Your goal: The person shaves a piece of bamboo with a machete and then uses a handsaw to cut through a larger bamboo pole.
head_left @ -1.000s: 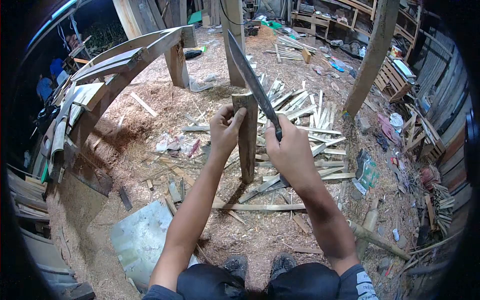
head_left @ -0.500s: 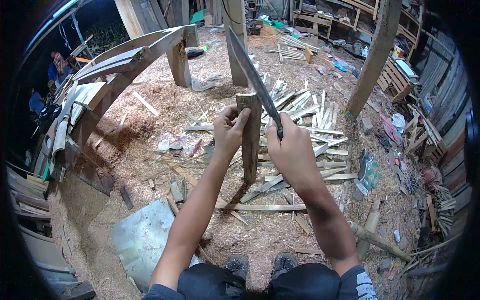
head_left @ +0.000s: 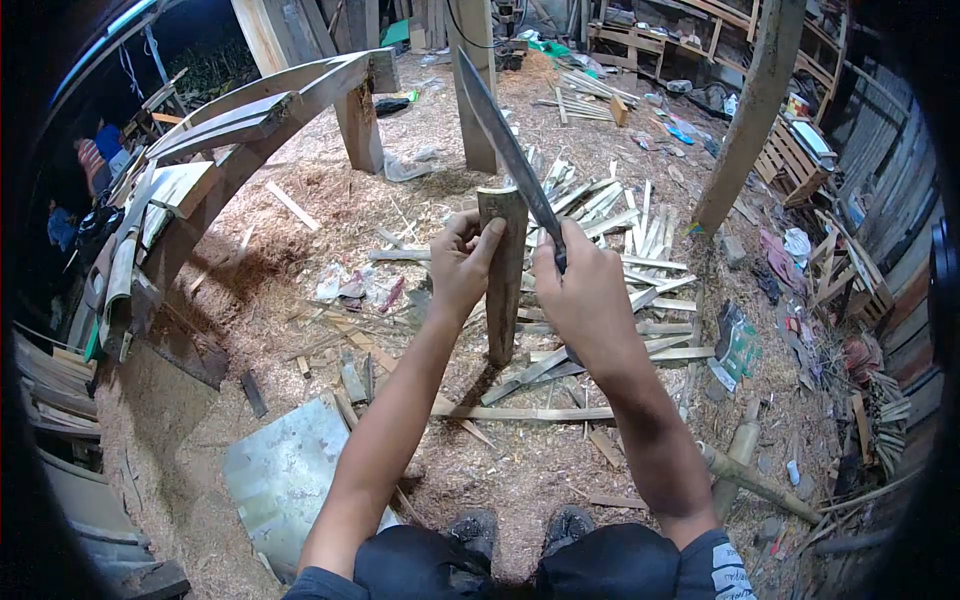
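My left hand [head_left: 463, 262] grips the upper left side of a split bamboo piece [head_left: 505, 270], thumb on its face and fingers curled behind. The bamboo stands upright, its curved pale cut end on top and its narrow lower end down among the wood strips. In my right hand [head_left: 582, 285] is a machete [head_left: 505, 145], held by its dark handle. Its long blade slants up and to the left, passing close by the bamboo's top right edge in this view.
Pale split strips [head_left: 600, 220] lie scattered behind the bamboo. A flat metal sheet [head_left: 285, 475] rests on the shavings at lower left. Wooden posts [head_left: 745, 120] and a curved timber bench [head_left: 330, 85] stand around. A bamboo pole [head_left: 765, 485] lies at right; people [head_left: 95, 165] are at far left.
The bamboo and both hands have barely shifted. The machete blade has tilted slightly. At far left, the people in the background have moved.
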The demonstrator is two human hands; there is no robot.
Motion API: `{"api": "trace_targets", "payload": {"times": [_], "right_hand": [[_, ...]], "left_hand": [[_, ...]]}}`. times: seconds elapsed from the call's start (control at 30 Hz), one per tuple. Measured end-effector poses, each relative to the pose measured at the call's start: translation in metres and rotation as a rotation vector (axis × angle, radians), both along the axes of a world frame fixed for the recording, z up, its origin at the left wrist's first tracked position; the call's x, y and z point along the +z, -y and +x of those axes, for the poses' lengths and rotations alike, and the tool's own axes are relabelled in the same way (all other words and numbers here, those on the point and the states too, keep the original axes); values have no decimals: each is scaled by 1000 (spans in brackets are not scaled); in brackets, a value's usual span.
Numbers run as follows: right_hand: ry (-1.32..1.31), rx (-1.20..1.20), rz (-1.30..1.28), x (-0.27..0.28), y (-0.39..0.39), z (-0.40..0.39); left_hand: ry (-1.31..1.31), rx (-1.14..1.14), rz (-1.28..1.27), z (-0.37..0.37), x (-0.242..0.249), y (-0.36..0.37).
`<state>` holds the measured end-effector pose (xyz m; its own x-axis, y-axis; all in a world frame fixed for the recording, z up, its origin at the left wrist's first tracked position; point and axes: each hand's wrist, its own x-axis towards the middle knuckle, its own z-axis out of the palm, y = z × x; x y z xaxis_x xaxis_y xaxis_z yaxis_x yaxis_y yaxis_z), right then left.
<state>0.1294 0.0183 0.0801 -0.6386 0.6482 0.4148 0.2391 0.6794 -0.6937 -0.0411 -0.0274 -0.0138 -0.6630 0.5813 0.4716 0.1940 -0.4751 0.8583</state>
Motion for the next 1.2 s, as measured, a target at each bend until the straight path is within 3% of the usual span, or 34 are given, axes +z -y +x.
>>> {"api": "trace_targets", "payload": {"times": [0.43,0.87,0.93,1.07,1.1,1.13,1.2], "right_hand": [[-18,-9,8,2,-6,-1],[148,2,25,6,-10,8],[161,32,13,8,-11,11],[191,15,-23,13,-6,14],[195,16,-24,14,-5,15],[205,16,-33,15,-4,15],[247,-4,-11,18,-4,16]], "left_hand": [[37,-52,62,-6,-5,-1],[-15,-90,-14,-7,-2,9],[-241,123,-102,-13,4,17],[-641,459,68,-53,99,13],[-821,472,148,-74,127,0],[-810,386,148,-66,170,-4],[-1388,591,318,-67,254,-21]]}}
